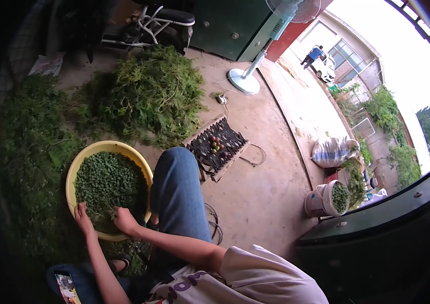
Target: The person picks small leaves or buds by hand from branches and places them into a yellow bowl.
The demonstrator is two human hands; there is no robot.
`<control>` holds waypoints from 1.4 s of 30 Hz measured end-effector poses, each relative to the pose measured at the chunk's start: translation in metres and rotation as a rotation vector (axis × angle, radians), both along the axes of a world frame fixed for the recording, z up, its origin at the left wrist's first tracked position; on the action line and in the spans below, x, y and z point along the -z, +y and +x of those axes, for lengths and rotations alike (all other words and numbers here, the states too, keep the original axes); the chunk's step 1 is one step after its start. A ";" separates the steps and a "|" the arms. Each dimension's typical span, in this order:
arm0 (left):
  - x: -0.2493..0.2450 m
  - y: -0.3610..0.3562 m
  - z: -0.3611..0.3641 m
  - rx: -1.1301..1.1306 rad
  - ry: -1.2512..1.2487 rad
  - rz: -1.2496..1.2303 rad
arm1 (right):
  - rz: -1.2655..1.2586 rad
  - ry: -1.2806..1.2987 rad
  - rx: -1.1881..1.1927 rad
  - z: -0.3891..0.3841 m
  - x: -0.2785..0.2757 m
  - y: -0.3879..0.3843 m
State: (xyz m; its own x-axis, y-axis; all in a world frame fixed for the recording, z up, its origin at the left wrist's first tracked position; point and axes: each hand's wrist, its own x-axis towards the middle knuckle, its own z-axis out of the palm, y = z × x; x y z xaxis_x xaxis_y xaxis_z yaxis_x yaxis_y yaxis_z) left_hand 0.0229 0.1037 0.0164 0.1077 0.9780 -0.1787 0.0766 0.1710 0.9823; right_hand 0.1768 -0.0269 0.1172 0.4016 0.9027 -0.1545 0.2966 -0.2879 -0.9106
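A yellow basin (149, 177) stands between my legs, filled with small green cones. Over its lower left rim is my left hand (84, 219), fingers pressed together; whatever they hold is too small to make out. My right hand (125, 221) is closed in a pinch at the lower right part of the basin, on a green sprig (104, 214) that lies between both hands. A large heap of green branches (159, 96) lies behind the basin, and more branches (37, 162) spread along its left side.
A woven stool (217, 144) with several round fruits is right of my knee. Beyond it stands a fan (245, 81) with its cord on the floor. At right are a bucket (321, 202) of cones and a sack (332, 152). A phone (66, 288) rests on my left thigh. One person (315, 54) is outside.
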 end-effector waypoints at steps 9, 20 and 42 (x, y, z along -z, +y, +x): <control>-0.102 -0.091 0.021 0.044 -0.030 -0.324 | 0.097 0.076 -0.145 0.008 -0.001 0.006; -0.103 -0.100 0.012 -0.168 -0.184 -0.315 | -0.215 0.624 0.047 -0.008 -0.020 0.005; -0.071 -0.103 0.025 0.084 0.328 0.164 | 0.030 0.095 -0.110 -0.013 0.014 0.002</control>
State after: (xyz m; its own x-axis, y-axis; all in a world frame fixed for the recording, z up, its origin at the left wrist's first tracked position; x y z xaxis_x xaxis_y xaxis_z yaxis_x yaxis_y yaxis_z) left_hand 0.0480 0.0011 0.0876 0.1514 0.9867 -0.0585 0.3989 -0.0068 0.9170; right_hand 0.1639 -0.0251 0.1036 0.2850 0.9452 -0.1595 0.2367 -0.2307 -0.9438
